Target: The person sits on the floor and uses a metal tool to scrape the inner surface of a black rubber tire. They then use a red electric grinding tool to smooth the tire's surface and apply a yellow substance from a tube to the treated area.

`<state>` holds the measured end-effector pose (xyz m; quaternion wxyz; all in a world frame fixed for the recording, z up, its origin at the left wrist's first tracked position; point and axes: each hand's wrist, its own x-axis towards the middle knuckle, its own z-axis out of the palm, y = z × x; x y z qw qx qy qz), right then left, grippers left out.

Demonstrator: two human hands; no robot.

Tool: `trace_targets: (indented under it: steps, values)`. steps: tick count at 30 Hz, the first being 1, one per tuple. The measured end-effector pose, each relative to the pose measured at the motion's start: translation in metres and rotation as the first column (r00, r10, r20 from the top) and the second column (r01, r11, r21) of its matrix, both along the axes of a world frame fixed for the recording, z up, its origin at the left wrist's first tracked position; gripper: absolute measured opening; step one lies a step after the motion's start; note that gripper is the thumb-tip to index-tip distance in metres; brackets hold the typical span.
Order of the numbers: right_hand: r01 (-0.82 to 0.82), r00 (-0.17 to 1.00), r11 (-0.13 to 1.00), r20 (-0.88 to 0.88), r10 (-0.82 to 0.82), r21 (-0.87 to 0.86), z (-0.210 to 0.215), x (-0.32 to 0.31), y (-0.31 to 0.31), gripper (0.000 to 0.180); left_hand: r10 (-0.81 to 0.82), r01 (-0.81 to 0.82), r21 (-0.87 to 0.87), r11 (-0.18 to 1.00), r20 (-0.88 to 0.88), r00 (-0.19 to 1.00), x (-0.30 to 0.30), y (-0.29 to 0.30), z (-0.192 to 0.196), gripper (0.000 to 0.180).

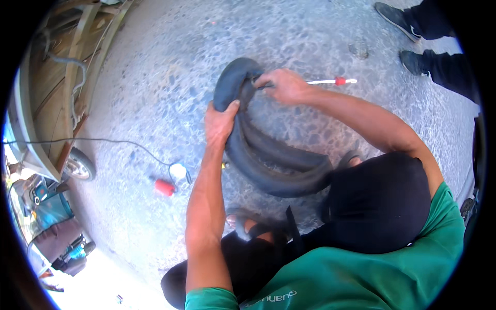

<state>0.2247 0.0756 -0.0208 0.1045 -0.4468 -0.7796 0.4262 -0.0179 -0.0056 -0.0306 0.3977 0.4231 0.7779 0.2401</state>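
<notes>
A black, inflated inner tube (279,178) curves from in front of me down to my right knee. My left hand (220,122) is closed around its far left bend, the thumb lying on top. Against the inner side of the same bend, my right hand (285,86) has its fingers pinched together. A small dark piece shows at those fingertips, but I cannot tell what it is. Just beyond my right wrist lies a thin white rod with a red collar (339,81), partly hidden by the arm.
On the rough stone ground to the left lie a red cylinder (165,187) and a dark cable (129,144) running to a bright round spot. A wooden cart (67,82) with a small wheel (80,164) stands at far left, bags below it. Another person's shoes (398,21) are at far right.
</notes>
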Motion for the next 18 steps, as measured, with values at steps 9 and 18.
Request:
trace_targets:
  steps: [9, 18]
  values:
    - [0.012, 1.000, 0.995, -0.019, -0.014, -0.099, 0.001, -0.006, 0.001, 0.035, 0.005, -0.005, -0.001, 1.000, -0.155, 0.988, 0.012, -0.004, 0.019, 0.062]
    - [0.042, 0.995, 0.975, -0.076, -0.059, -0.216, 0.010, -0.010, 0.001, 0.037, 0.045, -0.044, 0.043, 0.998, -0.023, 0.999, 0.002, -0.007, 0.009, 0.062]
